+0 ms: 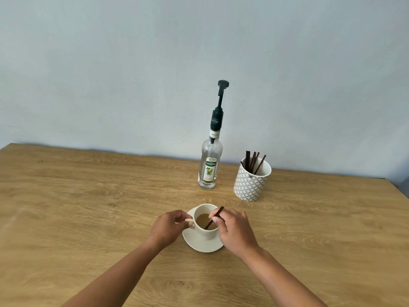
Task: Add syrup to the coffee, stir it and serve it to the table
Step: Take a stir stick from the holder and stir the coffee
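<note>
A cream coffee cup (207, 232) with light brown coffee (202, 219) stands on a cream saucer (195, 241) near the front middle of the wooden table. My left hand (168, 227) pinches the cup's handle on its left side. My right hand (234, 229) holds a dark stirrer stick (213, 218) that slants down into the coffee. Behind the cup stands a clear glass syrup bottle (209, 167) with a dark green pump, upright and apart from both hands.
A white and grey patterned pot (252, 181) with several dark stirrer sticks stands to the right of the bottle. The wooden table (88, 196) runs wide to the left and right. A pale blue wall backs the table's far edge.
</note>
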Demonstrator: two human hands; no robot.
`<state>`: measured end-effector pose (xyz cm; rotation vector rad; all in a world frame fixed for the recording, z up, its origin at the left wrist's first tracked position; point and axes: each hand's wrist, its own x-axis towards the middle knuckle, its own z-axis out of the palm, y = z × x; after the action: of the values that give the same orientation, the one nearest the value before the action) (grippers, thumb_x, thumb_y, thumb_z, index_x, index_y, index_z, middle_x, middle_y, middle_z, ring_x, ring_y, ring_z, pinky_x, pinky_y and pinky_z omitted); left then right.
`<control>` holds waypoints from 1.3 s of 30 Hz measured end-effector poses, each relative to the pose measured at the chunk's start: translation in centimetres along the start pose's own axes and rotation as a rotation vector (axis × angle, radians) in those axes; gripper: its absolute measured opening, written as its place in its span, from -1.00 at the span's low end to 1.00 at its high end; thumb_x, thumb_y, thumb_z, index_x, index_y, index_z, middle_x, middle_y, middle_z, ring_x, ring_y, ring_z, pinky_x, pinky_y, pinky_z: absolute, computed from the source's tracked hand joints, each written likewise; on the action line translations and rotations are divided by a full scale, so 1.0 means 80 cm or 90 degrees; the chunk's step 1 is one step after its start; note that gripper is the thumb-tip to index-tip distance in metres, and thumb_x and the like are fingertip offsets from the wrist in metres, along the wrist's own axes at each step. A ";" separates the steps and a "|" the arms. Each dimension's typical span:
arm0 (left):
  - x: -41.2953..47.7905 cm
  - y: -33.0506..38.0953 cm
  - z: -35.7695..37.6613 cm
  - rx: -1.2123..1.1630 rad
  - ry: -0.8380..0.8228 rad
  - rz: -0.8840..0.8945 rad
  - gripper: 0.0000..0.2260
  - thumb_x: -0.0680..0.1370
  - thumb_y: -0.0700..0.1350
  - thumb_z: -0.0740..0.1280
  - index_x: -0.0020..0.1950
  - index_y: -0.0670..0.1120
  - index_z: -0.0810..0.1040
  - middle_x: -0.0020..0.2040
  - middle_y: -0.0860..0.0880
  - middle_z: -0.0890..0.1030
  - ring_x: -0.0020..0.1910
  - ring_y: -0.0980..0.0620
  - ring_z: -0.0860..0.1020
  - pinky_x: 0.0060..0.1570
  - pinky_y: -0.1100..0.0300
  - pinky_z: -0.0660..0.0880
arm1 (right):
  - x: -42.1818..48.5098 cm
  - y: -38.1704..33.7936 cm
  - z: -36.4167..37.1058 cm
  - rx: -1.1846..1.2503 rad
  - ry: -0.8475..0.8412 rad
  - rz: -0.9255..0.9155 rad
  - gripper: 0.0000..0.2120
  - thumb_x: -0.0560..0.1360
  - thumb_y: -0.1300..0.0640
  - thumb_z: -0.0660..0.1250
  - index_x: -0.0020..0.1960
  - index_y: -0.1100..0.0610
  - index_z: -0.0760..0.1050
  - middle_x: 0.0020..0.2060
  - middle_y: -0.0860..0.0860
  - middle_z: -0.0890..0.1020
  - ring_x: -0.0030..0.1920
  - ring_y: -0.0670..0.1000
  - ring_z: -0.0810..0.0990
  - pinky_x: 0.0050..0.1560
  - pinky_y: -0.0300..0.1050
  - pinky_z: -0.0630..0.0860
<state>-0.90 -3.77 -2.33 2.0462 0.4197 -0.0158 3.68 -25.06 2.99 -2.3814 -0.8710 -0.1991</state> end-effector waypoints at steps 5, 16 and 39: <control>0.000 0.002 -0.001 -0.003 -0.004 -0.004 -0.96 0.44 0.05 0.51 -0.13 0.18 0.70 -0.11 0.18 0.73 -0.03 0.17 0.64 0.08 0.04 0.57 | 0.007 -0.004 0.006 -0.004 0.014 0.005 -0.87 0.54 0.14 0.32 0.02 -0.05 0.59 -0.13 -0.13 0.68 -0.09 -0.06 0.59 -0.01 -0.02 0.39; -0.001 0.002 -0.002 -0.004 -0.007 -0.011 -0.95 0.44 0.05 0.51 -0.12 0.17 0.70 -0.10 0.16 0.73 -0.04 0.15 0.66 0.10 0.02 0.59 | 0.007 0.007 -0.011 -0.098 0.005 0.012 -0.87 0.53 0.19 0.29 -0.01 -0.02 0.50 -0.22 -0.14 0.61 -0.14 -0.04 0.55 -0.04 0.00 0.36; -0.002 0.006 -0.004 -0.002 -0.012 -0.013 -0.95 0.45 0.04 0.52 -0.11 0.15 0.71 -0.08 0.13 0.73 -0.05 0.12 0.66 0.09 0.03 0.59 | 0.007 0.004 -0.001 -0.077 0.067 0.013 -0.83 0.49 0.25 0.37 -0.02 -0.01 0.56 -0.27 -0.12 0.63 -0.22 -0.02 0.57 -0.10 0.00 0.40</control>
<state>-0.99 -3.75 -1.74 2.0371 0.4289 -0.0473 4.30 -24.98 3.06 -2.4647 -0.8064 -0.3759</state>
